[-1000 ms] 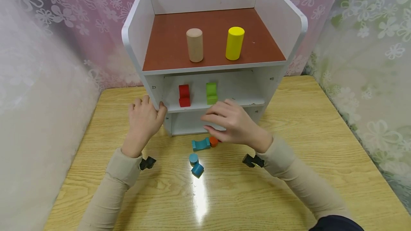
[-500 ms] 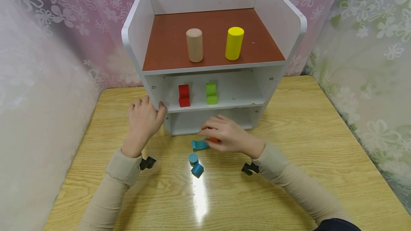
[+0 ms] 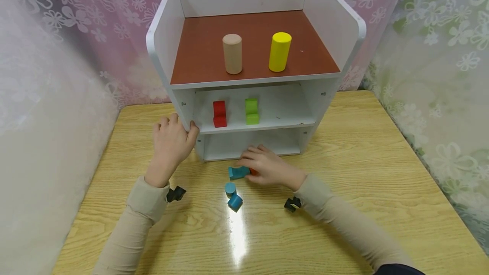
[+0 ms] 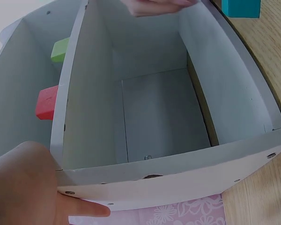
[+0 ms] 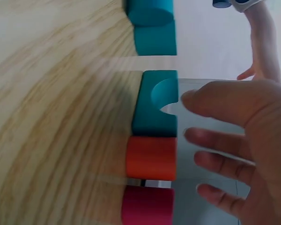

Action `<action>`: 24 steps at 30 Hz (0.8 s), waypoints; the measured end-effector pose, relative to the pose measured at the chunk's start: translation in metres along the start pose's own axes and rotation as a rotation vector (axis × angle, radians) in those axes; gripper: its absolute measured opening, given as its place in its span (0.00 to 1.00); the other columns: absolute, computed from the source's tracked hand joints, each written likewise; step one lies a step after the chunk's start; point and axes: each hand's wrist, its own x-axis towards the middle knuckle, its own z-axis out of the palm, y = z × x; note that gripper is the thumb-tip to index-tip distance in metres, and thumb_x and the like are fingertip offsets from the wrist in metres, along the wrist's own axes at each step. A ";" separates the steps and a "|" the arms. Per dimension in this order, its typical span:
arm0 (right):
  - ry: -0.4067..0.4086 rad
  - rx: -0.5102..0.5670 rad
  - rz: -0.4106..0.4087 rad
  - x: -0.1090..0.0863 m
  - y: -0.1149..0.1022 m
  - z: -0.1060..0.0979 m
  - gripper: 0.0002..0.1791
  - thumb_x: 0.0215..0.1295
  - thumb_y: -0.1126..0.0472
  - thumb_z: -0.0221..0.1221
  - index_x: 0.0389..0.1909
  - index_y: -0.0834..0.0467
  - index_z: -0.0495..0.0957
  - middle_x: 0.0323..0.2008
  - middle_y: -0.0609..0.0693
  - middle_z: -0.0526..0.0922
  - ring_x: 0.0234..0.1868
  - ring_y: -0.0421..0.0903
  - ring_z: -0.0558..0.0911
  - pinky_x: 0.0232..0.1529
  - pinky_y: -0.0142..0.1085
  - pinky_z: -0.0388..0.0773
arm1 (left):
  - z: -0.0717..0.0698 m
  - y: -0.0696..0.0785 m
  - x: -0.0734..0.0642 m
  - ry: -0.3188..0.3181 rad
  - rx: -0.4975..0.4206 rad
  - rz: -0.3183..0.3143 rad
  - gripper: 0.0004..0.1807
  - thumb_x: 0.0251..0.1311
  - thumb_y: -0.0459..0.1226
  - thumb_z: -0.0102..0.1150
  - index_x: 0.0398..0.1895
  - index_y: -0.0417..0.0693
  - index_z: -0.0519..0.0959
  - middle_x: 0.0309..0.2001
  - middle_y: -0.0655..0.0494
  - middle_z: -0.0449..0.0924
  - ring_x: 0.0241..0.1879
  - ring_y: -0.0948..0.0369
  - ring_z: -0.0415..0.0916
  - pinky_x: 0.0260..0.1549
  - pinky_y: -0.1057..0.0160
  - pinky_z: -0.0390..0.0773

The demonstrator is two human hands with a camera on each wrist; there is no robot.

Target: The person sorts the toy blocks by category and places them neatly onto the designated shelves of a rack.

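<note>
My right hand is over the right end of a teal arch block and an orange cylinder block, which it partly covers. In the right wrist view its thumb and fingers are spread, just off the arch block and the orange block. A crimson block beside them is hidden in the head view. My left hand grips the left side panel of a white shelf unit, thumb at the front edge. Two short blue cylinders lie nearer on the table.
On the brown top shelf stand a plain wooden cylinder and a yellow cylinder. A red block and a green block are on the middle shelf. Floral curtains surround the wooden table.
My right hand has come down and towards me, from in front of the lower shelf to the teal arch and orange blocks. The left hand has stayed on the side panel.
</note>
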 end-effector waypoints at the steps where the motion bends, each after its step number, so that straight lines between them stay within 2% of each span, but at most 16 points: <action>1: -0.019 -0.015 0.016 0.000 0.001 0.002 0.21 0.54 0.55 0.64 0.51 0.52 0.78 0.45 0.46 0.78 0.47 0.45 0.73 0.46 0.45 0.72 | 0.000 0.000 0.000 -0.001 0.001 0.000 0.32 0.67 0.53 0.25 0.58 0.42 0.70 0.49 0.42 0.71 0.45 0.41 0.63 0.44 0.43 0.61; 4: -0.062 -0.058 0.048 -0.001 0.003 0.005 0.22 0.54 0.53 0.64 0.52 0.51 0.78 0.44 0.45 0.78 0.47 0.45 0.73 0.47 0.45 0.71 | 0.000 0.000 0.000 -0.005 0.006 0.000 0.32 0.67 0.53 0.25 0.59 0.42 0.69 0.49 0.42 0.71 0.46 0.41 0.64 0.45 0.42 0.61; 8: -0.079 -0.082 0.063 -0.002 0.005 0.009 0.22 0.54 0.53 0.63 0.51 0.50 0.78 0.44 0.46 0.78 0.47 0.45 0.73 0.47 0.45 0.70 | 0.000 0.000 -0.001 -0.009 0.006 0.000 0.33 0.67 0.54 0.25 0.60 0.42 0.69 0.49 0.42 0.71 0.46 0.41 0.63 0.45 0.42 0.61; 18: -0.103 -0.040 0.059 0.000 0.003 0.010 0.23 0.52 0.51 0.64 0.51 0.49 0.78 0.43 0.42 0.80 0.44 0.43 0.73 0.49 0.45 0.67 | 0.001 0.000 0.000 0.012 -0.002 0.005 0.32 0.67 0.53 0.26 0.58 0.41 0.70 0.49 0.41 0.72 0.45 0.41 0.64 0.44 0.42 0.61; 21: -0.111 -0.033 0.047 0.001 0.003 0.010 0.26 0.49 0.54 0.65 0.53 0.48 0.77 0.44 0.41 0.79 0.44 0.43 0.71 0.49 0.45 0.66 | 0.000 0.000 0.000 0.014 -0.001 0.004 0.31 0.67 0.52 0.27 0.58 0.41 0.71 0.49 0.42 0.72 0.45 0.41 0.64 0.44 0.43 0.62; 24: -0.122 -0.053 0.023 0.003 0.004 0.011 0.30 0.46 0.61 0.61 0.56 0.48 0.74 0.47 0.43 0.78 0.47 0.44 0.71 0.49 0.46 0.67 | 0.000 0.000 0.000 0.020 0.001 0.005 0.31 0.66 0.52 0.27 0.57 0.41 0.71 0.48 0.42 0.72 0.44 0.41 0.65 0.43 0.43 0.62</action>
